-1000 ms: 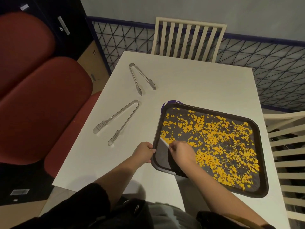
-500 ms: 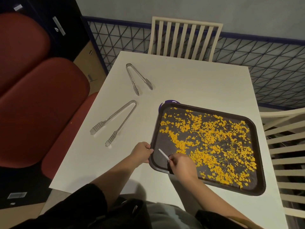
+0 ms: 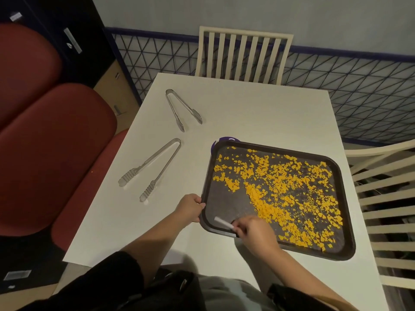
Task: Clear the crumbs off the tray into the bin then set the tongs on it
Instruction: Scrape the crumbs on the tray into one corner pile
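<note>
The left hand (image 3: 190, 207) is gripping the near-left edge of the dark tray (image 3: 343, 254), which is lying on the white table (image 3: 258, 113). The right hand (image 3: 256, 232) is pinching a thin white stick (image 3: 223, 223) over the tray's near-left corner. Orange crumbs (image 3: 283, 194) are covering most of the tray, leaving the left part bare. Two pairs of metal tongs are lying on the table left of the tray: the larger tongs (image 3: 152, 170) nearer, the smaller tongs (image 3: 183, 110) farther.
</note>
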The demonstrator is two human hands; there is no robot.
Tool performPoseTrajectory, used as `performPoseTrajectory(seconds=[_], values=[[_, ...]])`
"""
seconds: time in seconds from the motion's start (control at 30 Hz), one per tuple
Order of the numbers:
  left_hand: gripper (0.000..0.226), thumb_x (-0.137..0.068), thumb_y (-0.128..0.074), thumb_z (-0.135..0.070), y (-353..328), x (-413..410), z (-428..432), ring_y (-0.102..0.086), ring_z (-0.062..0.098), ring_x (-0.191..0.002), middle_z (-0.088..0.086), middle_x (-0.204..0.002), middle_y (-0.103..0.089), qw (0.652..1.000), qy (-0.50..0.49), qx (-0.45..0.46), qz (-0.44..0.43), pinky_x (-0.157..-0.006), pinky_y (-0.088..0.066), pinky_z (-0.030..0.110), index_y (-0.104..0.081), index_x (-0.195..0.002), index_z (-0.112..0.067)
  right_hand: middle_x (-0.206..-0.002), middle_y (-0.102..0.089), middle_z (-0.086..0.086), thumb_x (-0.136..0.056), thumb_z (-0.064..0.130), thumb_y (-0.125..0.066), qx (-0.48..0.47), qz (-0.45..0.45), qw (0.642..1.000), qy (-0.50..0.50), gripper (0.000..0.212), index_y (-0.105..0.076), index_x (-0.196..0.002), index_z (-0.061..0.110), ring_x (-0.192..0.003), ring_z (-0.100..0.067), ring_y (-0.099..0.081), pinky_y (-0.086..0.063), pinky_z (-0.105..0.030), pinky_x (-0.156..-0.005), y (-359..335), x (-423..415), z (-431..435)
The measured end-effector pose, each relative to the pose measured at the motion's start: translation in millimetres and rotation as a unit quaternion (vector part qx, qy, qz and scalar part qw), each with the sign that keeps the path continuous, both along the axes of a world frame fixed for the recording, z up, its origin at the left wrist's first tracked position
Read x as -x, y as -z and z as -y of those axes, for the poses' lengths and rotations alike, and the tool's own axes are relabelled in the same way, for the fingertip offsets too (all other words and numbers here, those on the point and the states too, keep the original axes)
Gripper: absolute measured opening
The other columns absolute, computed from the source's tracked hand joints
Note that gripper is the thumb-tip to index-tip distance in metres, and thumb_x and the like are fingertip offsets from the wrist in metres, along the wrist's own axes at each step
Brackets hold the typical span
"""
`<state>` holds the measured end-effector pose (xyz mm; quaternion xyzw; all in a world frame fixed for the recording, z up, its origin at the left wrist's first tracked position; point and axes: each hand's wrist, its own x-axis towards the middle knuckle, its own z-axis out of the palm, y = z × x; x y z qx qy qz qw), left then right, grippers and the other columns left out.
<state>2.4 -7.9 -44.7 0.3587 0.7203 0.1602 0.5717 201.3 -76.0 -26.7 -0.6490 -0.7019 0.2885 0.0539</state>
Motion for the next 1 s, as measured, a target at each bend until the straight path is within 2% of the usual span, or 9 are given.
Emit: performPoseTrajectory(seconds=[0.03,0.17,0.3,0.43,0.5,0.6,0.73,0.9,1.0], values=[[0.017,-0.094,-0.052,-0.005,0.0,-0.4,0.0,-0.067,0.036,-0.089,0.017,-0.092,-0.064,1.0,-0.001,0.0,0.0,-0.081,-0.058,0.05,-0.054,-0.078,-0.012,-0.088,-0.068,0.008,-0.088,0.026,-0.059,-0.001,0.004,1.0,-0.004,0.012,-0.071,-0.089,0.027,-0.08,-0.011,-0.057,-0.041,-0.022,-0.067,3.4,1.1,1.6],[0.017,-0.094,-0.051,-0.005,-0.7,-1.3,0.8,-0.064,0.032,-0.085,0.015,-0.091,-0.063,1.0,0.004,-0.005,-0.014,-0.081,-0.059,0.045,-0.054,-0.079,-0.013,-0.073,-0.06,0.009,-0.088,0.027,-0.061,-0.002,0.014,0.999,0.043,0.01,-0.07,-0.083,0.026,-0.068,-0.011,-0.052,-0.031,-0.014,-0.05,2.7,-13.7,1.8],[0.016,-0.095,-0.05,-0.005,0.1,-1.2,1.0,-0.062,0.03,-0.082,0.015,-0.091,-0.062,1.0,0.003,-0.008,-0.013,-0.078,-0.058,0.041,-0.053,-0.08,-0.011,-0.08,-0.065,0.004,-0.088,0.028,-0.061,-0.028,0.048,0.99,0.131,0.008,-0.067,-0.083,0.025,-0.068,-0.015,-0.055,-0.04,-0.025,-0.057,1.9,-43.9,4.1],[0.016,-0.095,-0.051,-0.006,-0.9,-1.5,1.1,-0.066,0.034,-0.088,0.015,-0.094,-0.063,1.0,0.005,-0.008,-0.013,-0.081,-0.059,0.044,-0.055,-0.081,-0.012,-0.085,-0.068,0.002,-0.088,0.026,-0.062,-0.035,0.04,0.981,0.185,0.007,-0.068,-0.086,0.022,-0.069,-0.016,-0.054,-0.039,-0.024,-0.058,-1.6,-61.5,4.4],[0.015,-0.095,-0.052,-0.006,-1.6,-2.2,0.9,-0.067,0.037,-0.094,0.015,-0.094,-0.064,1.0,0.005,-0.008,-0.016,-0.08,-0.059,0.043,-0.055,-0.082,-0.012,-0.083,-0.066,0.007,-0.087,0.028,-0.063,-0.033,0.004,0.986,0.164,0.006,-0.068,-0.085,0.025,-0.072,-0.013,-0.055,-0.042,-0.025,-0.061,-6.2,-51.8,4.7],[0.014,-0.095,-0.051,-0.005,-1.3,-2.9,0.7,-0.064,0.033,-0.085,0.015,-0.09,-0.062,1.0,-0.004,-0.006,-0.009,-0.076,-0.059,0.042,-0.054,-0.082,-0.009,-0.083,-0.065,0.01,-0.086,0.032,-0.063,-0.002,-0.032,0.994,0.101,0.008,-0.07,-0.083,0.028,-0.08,-0.009,-0.054,-0.043,-0.024,-0.069,-8.4,-25.1,3.4],[0.016,-0.094,-0.052,-0.005,-1.0,-3.3,1.6,-0.063,0.031,-0.083,0.016,-0.09,-0.062,1.0,-0.014,-0.004,-0.008,-0.079,-0.059,0.045,-0.054,-0.079,-0.01,-0.093,-0.07,0.006,-0.09,0.028,-0.057,0.013,0.004,1.0,0.017,0.017,-0.073,-0.09,0.024,-0.094,-0.013,-0.057,-0.045,-0.03,-0.086,-8.2,4.6,-1.4],[0.017,-0.094,-0.052,-0.005,-2.1,-3.8,2.1,-0.065,0.033,-0.087,0.015,-0.091,-0.063,1.0,-0.015,-0.004,-0.011,-0.081,-0.059,0.048,-0.054,-0.078,-0.011,-0.087,-0.073,0.004,-0.089,0.022,-0.054,0.104,0.037,0.993,0.032,0.02,-0.073,-0.088,0.025,-0.084,-0.015,-0.065,-0.05,-0.027,-0.078,-6.2,-3.7,-8.1],[0.018,-0.094,-0.052,-0.005,-2.4,-3.5,2.2,-0.062,0.03,-0.082,0.014,-0.088,-0.061,1.0,-0.014,-0.005,-0.012,-0.078,-0.059,0.044,-0.053,-0.077,-0.011,-0.082,-0.066,0.003,-0.087,0.017,-0.054,0.096,0.085,0.991,0.048,0.021,-0.071,-0.083,0.028,-0.085,-0.019,-0.061,-0.048,-0.03,-0.077,-7.4,-25.9,-2.8]])
